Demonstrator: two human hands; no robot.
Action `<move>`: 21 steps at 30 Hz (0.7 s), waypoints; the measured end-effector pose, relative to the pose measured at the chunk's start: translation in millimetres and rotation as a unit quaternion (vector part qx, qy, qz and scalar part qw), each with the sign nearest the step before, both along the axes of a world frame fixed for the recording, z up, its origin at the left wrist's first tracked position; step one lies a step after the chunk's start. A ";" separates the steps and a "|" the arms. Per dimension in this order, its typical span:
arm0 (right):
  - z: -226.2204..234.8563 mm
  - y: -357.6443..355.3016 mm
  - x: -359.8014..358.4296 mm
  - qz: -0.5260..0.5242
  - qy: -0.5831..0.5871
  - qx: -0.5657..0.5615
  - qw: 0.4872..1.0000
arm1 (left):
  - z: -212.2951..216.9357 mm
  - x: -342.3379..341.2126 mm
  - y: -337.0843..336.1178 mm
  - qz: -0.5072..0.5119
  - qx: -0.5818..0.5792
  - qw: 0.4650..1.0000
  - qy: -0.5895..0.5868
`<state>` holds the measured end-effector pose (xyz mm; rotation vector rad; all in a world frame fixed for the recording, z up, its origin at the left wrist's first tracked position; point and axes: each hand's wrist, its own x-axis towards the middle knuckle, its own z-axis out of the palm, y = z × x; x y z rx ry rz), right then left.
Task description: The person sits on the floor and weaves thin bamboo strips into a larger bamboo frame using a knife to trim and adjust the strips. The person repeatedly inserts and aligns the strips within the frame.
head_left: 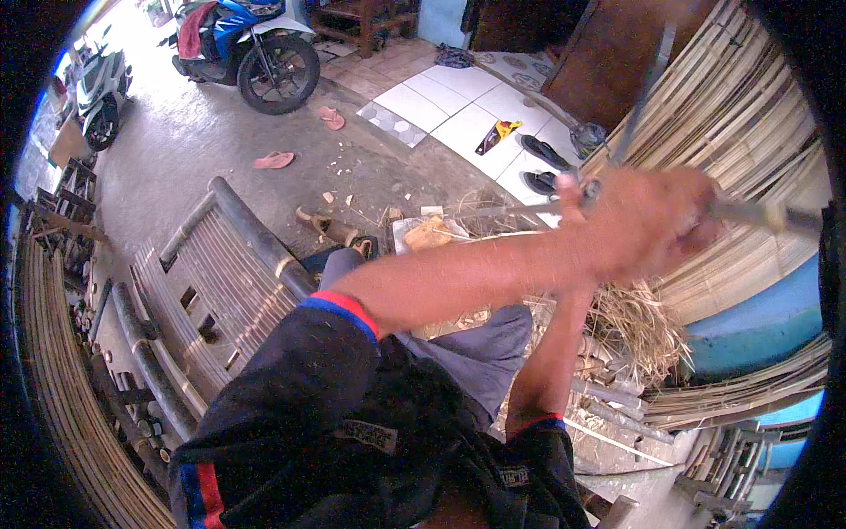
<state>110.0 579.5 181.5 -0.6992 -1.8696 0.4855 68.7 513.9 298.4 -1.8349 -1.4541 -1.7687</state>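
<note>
- Sticks out rightward from the left hand (661, 212): dull greyish-brown rod (775, 217), long axis roughly level, far end lost toward the dark rim.
- Curled closed, seemingly around the rod, though smeared by blur: left hand, the nearer of the two, its forearm (467, 273) crossing over the right one.
- Mostly hidden behind the left wrist, only a small part showing above: right hand (568, 196); cannot tell grip or opening.
- Slants up above both hands: thin dark strip (643, 94), narrow and straight.
- Reaches leftward from beside the right hand: flat greyish strip (520, 210), holder unclear.
- Below the left hand: tangled straw-like shavings (639, 326), pale, dry, stringy.
- Behind the left hand, up and to the right: long tan slats (731, 115), slim, layered, woody.
- Left of both hands: rough tan chunk (427, 234), blocky.
- Farther left: bamboo bench (251, 227), round poles framing close-set slats.
- Well beyond the hands: glossy white tiles (423, 97), dark sandals (544, 152), blue motorbike (242, 40).
</note>
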 end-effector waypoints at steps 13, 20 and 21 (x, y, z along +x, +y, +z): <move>-37.3 -74.2 48.8 0.141 0.107 -0.372 0.911 | -4.4 -251.0 0.3 0.190 0.273 0.940 -0.072; -44.0 -94.7 60.1 0.156 0.068 -0.389 0.905 | -100.0 -242.4 -16.8 0.247 0.145 0.957 -0.054; -43.0 -96.0 58.4 0.167 0.079 -0.393 0.901 | -101.8 -237.0 -18.9 0.214 0.116 0.967 -0.072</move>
